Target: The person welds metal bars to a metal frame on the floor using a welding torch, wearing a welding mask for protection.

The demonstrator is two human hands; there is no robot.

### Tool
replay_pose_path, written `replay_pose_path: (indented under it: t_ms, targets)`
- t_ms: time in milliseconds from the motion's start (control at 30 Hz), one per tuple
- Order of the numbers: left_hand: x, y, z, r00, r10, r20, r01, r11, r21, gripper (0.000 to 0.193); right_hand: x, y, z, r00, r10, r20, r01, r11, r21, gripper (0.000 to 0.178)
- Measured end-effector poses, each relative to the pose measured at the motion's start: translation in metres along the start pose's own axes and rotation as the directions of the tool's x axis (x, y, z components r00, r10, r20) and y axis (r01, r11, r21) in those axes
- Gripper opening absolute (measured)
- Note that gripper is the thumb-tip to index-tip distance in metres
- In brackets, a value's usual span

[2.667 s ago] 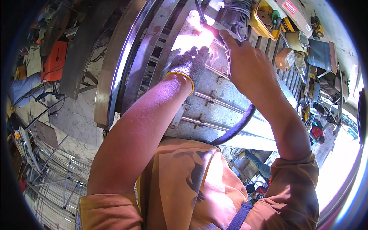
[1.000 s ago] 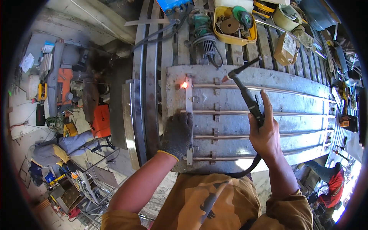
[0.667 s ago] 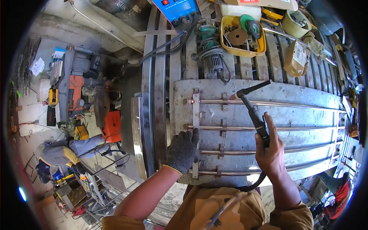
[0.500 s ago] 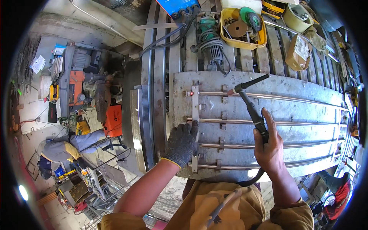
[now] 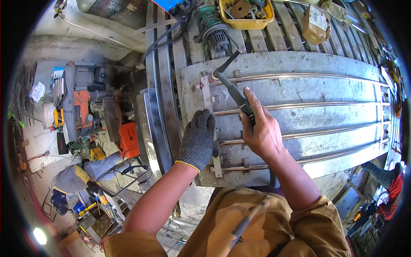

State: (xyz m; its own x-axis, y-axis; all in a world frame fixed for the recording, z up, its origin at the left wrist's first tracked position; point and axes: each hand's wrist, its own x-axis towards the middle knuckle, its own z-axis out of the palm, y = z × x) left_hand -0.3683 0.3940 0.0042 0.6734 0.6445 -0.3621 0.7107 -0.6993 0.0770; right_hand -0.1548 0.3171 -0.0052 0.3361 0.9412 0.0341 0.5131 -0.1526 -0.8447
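My right hand (image 5: 263, 132), bare, grips the handle of a black TIG welding torch (image 5: 236, 95). Its index finger lies along the handle. The torch head is over the left end of the farthest metal rod (image 5: 295, 76), near a flat metal bar (image 5: 207, 95) that crosses the rods' left ends. My left hand (image 5: 197, 141), in a dark grey knit glove, lies palm down on the left edge of the metal plate (image 5: 334, 64), its fingers extended against the flat bar. Several shiny rods run side by side across the plate. The torch's tip is hard to make out.
Beyond the plate, a corded green grinder (image 5: 216, 36), a yellow tub (image 5: 246, 23) of discs and a cardboard box (image 5: 317, 25) stand on the slatted bench. Steel profiles (image 5: 156, 124) lie along the left. Another person (image 5: 75, 182) is at far left, and someone in red (image 5: 390, 195) at right.
My right hand has carried the torch left, toward the flat bar. My left hand stays at the bar, shifted slightly toward the far side. The whole view has shifted and turned.
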Motion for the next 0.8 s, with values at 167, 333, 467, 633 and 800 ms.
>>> replay_pose_path:
  t_ms: [167,333,467,633,800]
  targets:
    - [0.002,-0.002,0.001,0.998,0.005,-0.070,-0.007,1.000,-0.024,0.060,0.002,0.004,0.010,1.000,-0.008,0.016,0.008,1.000,-0.024,0.070]
    - [0.001,-0.006,0.006,0.992,0.038,-0.124,-0.038,0.999,0.006,0.047,0.004,0.008,0.019,1.000,-0.014,0.009,0.014,1.000,0.005,0.071]
    - [0.000,-0.007,0.010,0.984,0.047,-0.173,-0.049,0.999,-0.007,0.040,0.003,0.007,0.019,1.000,0.004,0.031,-0.004,1.000,-0.022,0.072]
    - [0.003,-0.008,0.024,0.970,-0.125,-0.208,0.065,0.960,-0.274,0.036,0.001,0.008,0.023,0.999,-0.018,0.030,0.020,0.996,-0.084,0.072]
    - [0.002,-0.005,0.015,0.980,-0.103,-0.173,0.060,0.970,-0.237,0.053,-0.001,0.013,0.025,0.996,-0.075,0.044,0.081,0.982,-0.170,0.075]
